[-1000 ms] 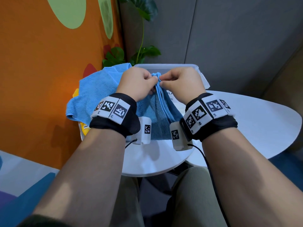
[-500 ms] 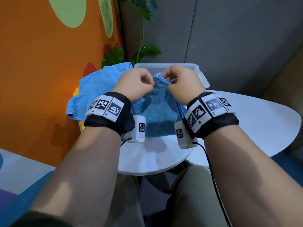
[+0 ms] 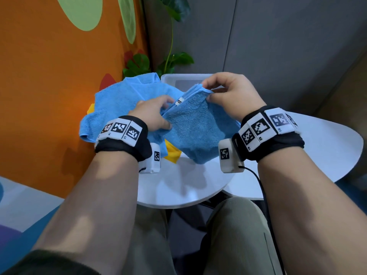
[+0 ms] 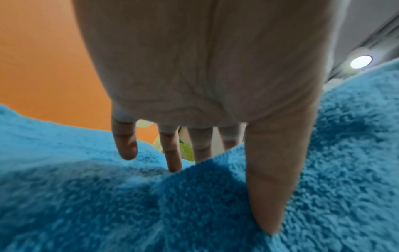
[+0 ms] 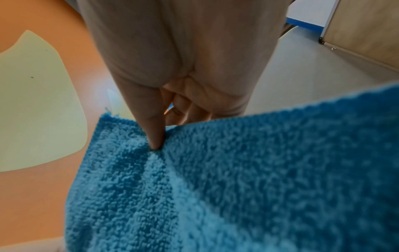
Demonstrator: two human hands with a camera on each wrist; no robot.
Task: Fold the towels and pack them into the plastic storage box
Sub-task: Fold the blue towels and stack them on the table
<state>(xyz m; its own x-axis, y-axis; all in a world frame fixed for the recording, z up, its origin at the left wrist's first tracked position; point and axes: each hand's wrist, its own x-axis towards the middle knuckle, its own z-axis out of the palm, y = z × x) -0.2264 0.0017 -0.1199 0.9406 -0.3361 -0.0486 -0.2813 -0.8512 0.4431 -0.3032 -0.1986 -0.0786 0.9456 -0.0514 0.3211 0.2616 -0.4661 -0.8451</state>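
The right hand pinches the far corner of the folded blue towel, thumb on the near face and curled fingers behind, and holds it raised above the table; this keeps the stacked edges aligned while the lower part hangs. The left hand grips the opposite corner at a lower level, thumb laid on the near face and fingers spread apart behind the cloth, so the top edge runs taut and slanted between the two hands. The grip at both corners appears intended to square the fold before the next fold or the transfer. The towel is held in the air, directly in front of the plastic storage box, which stands at the far edge of the table; its interior is mostly hidden. The towel is terry, mid-blue, in several layers visible along the upper edge, with a small white label near the left hand. A second blue towel lies unfolded to the left, beside the box, and a yellow cloth shows beneath it.
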